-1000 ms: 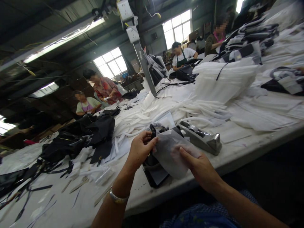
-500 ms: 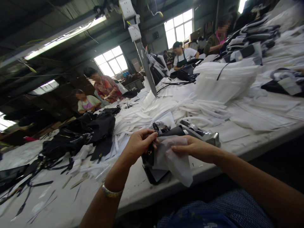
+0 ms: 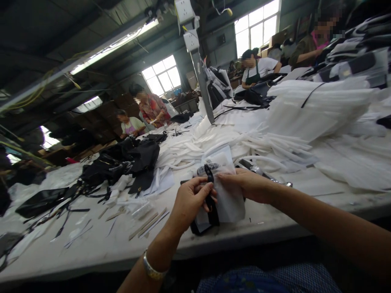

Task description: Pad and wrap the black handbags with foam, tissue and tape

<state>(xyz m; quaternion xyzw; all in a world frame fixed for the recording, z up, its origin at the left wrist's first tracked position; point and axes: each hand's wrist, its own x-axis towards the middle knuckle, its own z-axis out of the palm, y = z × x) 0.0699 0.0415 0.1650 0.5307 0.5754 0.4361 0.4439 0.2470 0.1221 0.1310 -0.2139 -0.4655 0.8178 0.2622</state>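
Note:
Close to the table's near edge, my left hand (image 3: 193, 198) has its fingers closed around a black strap (image 3: 213, 211) with a small gold-coloured fitting. My right hand (image 3: 249, 185) pinches a thin, translucent white sheet (image 3: 230, 203), which hangs beside the strap. Under and behind both lies a black item (image 3: 197, 228), apparently a bag, mostly covered by the sheet and my hands. A clear-wrapped part (image 3: 207, 167) shows above my left fingers. Just beyond my right hand, a grey metallic object (image 3: 276, 179) is partly hidden by my forearm.
Black bags (image 3: 122, 162) are heaped on the left of the white table (image 3: 171, 244). White foam strips (image 3: 256, 140) and a tied stack of white sheets (image 3: 330, 101) lie beyond my hands. A metal post (image 3: 203, 87) rises from the table. Several people work across it.
The white sheet has gone from crumpled and hanging low to spread flatter over the black item. The strap now stands upright in my left hand. The camera view has shifted left.

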